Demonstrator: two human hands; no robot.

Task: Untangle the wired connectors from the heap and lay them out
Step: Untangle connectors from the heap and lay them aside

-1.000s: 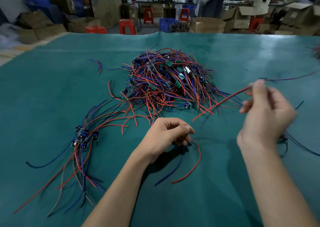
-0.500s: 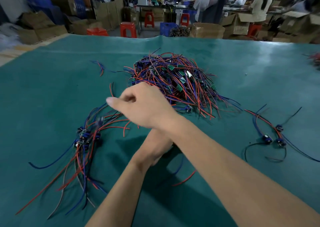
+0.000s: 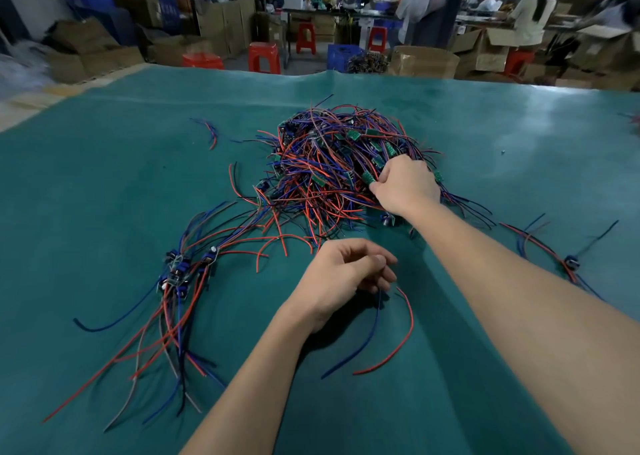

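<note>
Nearest the camera, the left hand (image 3: 341,274) rests on the green table cover (image 3: 433,402) with its fingers curled inward, and a blue wire (image 3: 367,342) and a red wire (image 3: 403,336) trail out from under its fingertips toward the person; the fingers appear to pinch the top ends of that pair, though the exact contact is hidden beneath the hand. Off to the left of this hand lies the laid-out bundle (image 3: 178,274), a cluster of small blue connectors with red, blue and pale leads fanning down toward the near edge of the cover. Just beyond the left hand's knuckles the loose red and blue ends of the heap (image 3: 322,177) begin, and the mound itself rises farther on, a dense tangle of red, blue and purple wires dotted with small green connector boards. The right hand (image 3: 403,186) reaches past the left hand and sits on the right flank of the heap, fingers bent and closed around a green connector (image 3: 367,178) and the wires beside it. To the right of that forearm, well apart from the heap, a small separate set (image 3: 568,262) of wired connectors lies on the cover. Left of the heap, apart from it, a short stray wire piece (image 3: 211,135) lies alone. Beyond the far edge of the cover stand red stools (image 3: 265,57), cardboard boxes (image 3: 424,61) and blurred figures at distant benches.
</note>
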